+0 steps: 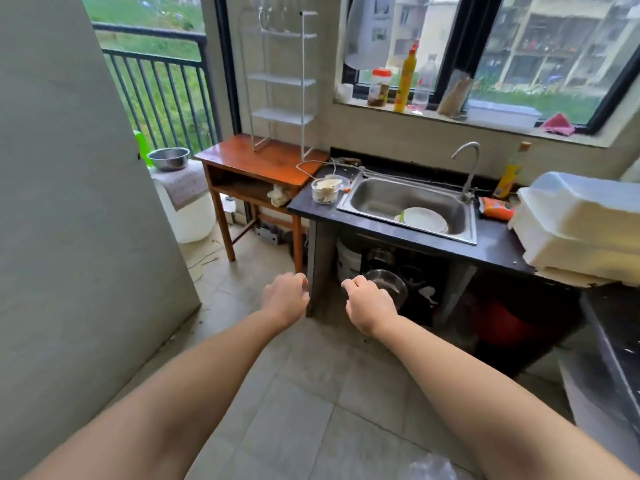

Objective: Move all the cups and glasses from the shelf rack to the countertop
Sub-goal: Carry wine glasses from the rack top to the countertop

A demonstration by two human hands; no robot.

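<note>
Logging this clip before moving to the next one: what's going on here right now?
A person stands on the tiled floor facing a kitchen corner, both arms stretched forward. The left hand and right hand hang loosely curled and hold nothing. The white wire shelf rack stands on the small brown wooden table; faint clear glasses seem to sit on its top tier, and the lower tiers look bare. The dark countertop with the steel sink shows no cups yet.

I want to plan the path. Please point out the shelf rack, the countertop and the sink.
shelf rack (282, 79): head view, on its middle white shelf.
countertop (495, 242): head view, on bare dark surface right of the basin.
sink (377, 199): head view, on the steel basin floor.
</note>
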